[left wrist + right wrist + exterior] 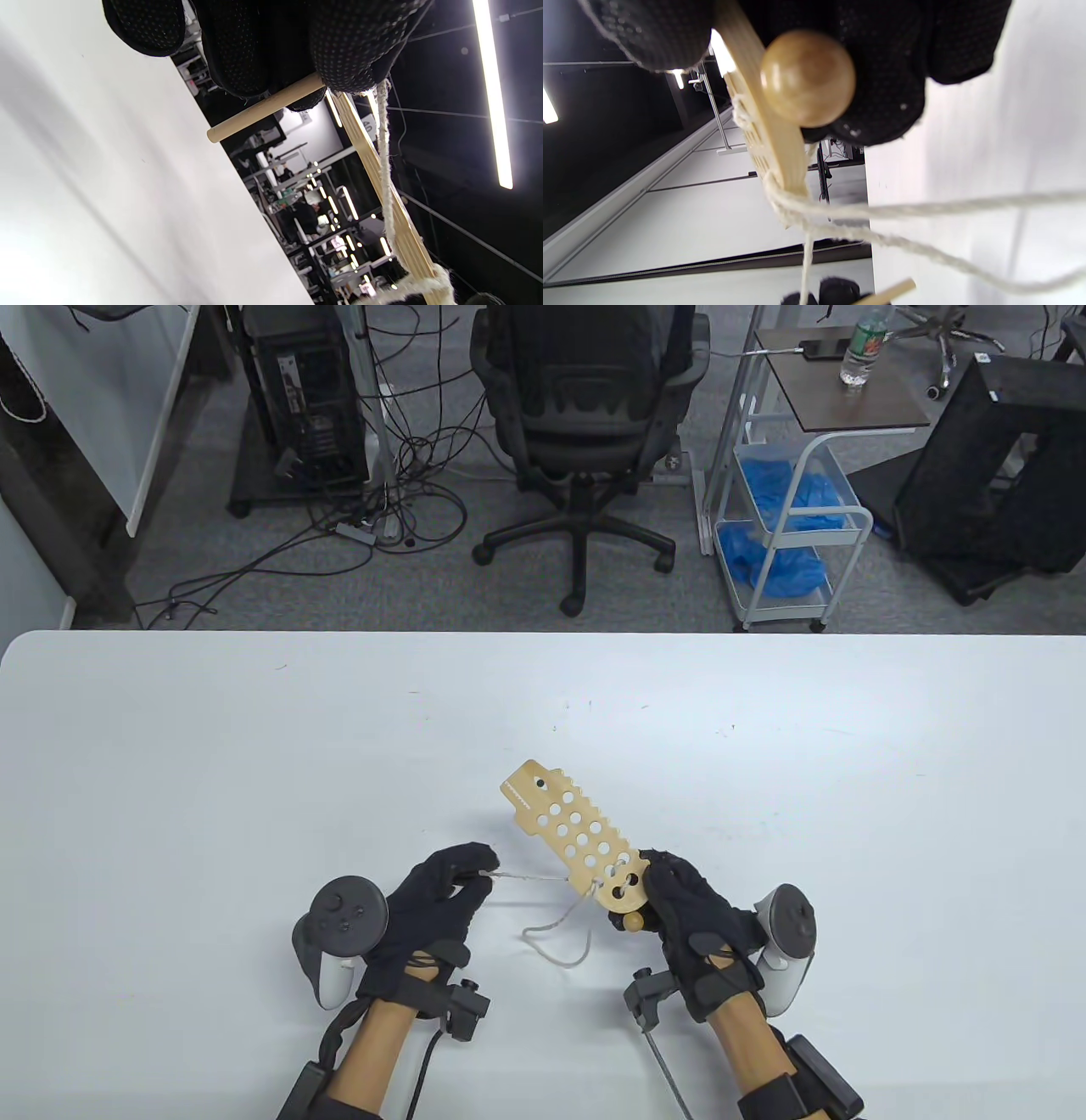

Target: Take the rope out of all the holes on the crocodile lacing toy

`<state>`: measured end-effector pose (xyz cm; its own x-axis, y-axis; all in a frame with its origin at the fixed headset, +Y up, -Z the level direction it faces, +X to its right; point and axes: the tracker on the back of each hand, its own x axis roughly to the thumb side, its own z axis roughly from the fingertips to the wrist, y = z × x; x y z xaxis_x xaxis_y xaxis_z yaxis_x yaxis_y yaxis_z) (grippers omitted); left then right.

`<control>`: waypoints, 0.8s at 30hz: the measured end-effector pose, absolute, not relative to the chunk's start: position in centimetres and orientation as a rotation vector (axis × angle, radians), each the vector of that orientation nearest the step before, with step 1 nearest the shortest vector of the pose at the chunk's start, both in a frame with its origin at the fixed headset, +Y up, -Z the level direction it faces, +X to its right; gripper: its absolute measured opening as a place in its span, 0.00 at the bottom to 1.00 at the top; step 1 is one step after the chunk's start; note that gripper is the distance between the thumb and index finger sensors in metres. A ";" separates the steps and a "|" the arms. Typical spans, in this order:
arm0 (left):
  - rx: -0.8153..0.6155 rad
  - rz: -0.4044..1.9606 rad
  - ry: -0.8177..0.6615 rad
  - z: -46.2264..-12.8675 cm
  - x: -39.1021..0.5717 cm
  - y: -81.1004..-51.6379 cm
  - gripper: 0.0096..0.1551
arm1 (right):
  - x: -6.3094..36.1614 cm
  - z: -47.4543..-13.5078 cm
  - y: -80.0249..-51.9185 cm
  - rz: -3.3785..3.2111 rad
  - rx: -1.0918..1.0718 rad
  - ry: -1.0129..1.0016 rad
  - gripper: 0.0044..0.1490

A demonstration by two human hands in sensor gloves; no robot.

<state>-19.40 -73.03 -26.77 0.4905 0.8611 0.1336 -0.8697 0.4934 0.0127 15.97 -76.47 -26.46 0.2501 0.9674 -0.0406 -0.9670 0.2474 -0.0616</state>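
The left hand (441,899) pinches the rope (543,880) near its wooden needle (265,108), fingers curled round it, and draws a taut strand out sideways from the toy (577,836); a slack loop sags onto the table (254,746) between the hands. The right hand (687,908) grips the toy's tail end by the round knob (808,78), holding it tilted above the table. Most holes look empty; lacing remains only in the last few by the right hand, so the next pull should feed the needle back through those
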 end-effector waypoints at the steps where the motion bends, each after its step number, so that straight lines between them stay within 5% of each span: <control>1: 0.089 1.043 -0.108 -26.8 -19.6 -73.0 0.24 | 16.2 -26.5 -76.5 1.317 -0.086 -0.012 0.31; 24: 0.162 1.079 0.078 -27.4 -24.1 -73.6 0.24 | 21.0 -27.1 -77.0 1.206 -0.256 -0.135 0.31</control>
<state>-24.10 -73.57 -27.39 0.4710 0.8820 0.0156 -0.8705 0.4619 0.1700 20.99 -77.03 -27.07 0.3534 0.9349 -0.0321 -0.9045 0.3327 -0.2666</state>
